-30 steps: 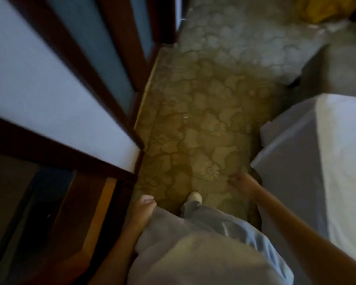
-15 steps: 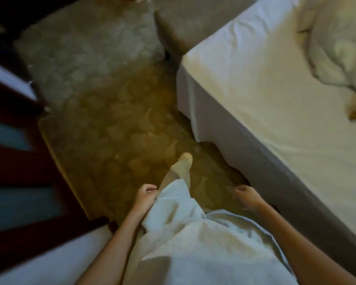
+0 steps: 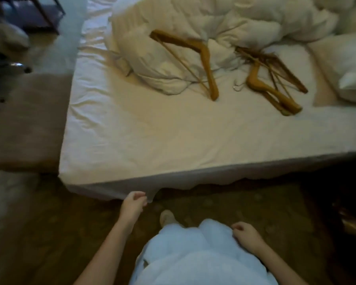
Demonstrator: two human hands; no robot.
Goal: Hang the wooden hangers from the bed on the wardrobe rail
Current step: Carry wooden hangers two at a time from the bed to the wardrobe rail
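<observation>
A white-sheeted bed (image 3: 152,140) fills the upper view. One wooden hanger (image 3: 206,58) lies half on the rumpled duvet, its lower end on the sheet. To its right sits a pile of several wooden hangers (image 3: 275,87) with metal hooks. My left hand (image 3: 133,204) hangs low by the bed's near edge, fingers loosely curled, holding nothing. My right hand (image 3: 246,233) rests beside my thigh, also curled and holding nothing. Both hands are well short of the hangers. The wardrobe rail is out of view.
A rumpled white duvet (image 3: 203,21) and a pillow (image 3: 351,79) lie at the back and right of the bed. Patterned carpet (image 3: 234,208) lies underfoot. A brown upholstered bench (image 3: 25,120) stands left of the bed. Dark furniture legs show at top left.
My view has swung from the wardrobe door and floor round to the bed, bringing the hangers into sight. Both hands stay low at my sides, holding nothing.
</observation>
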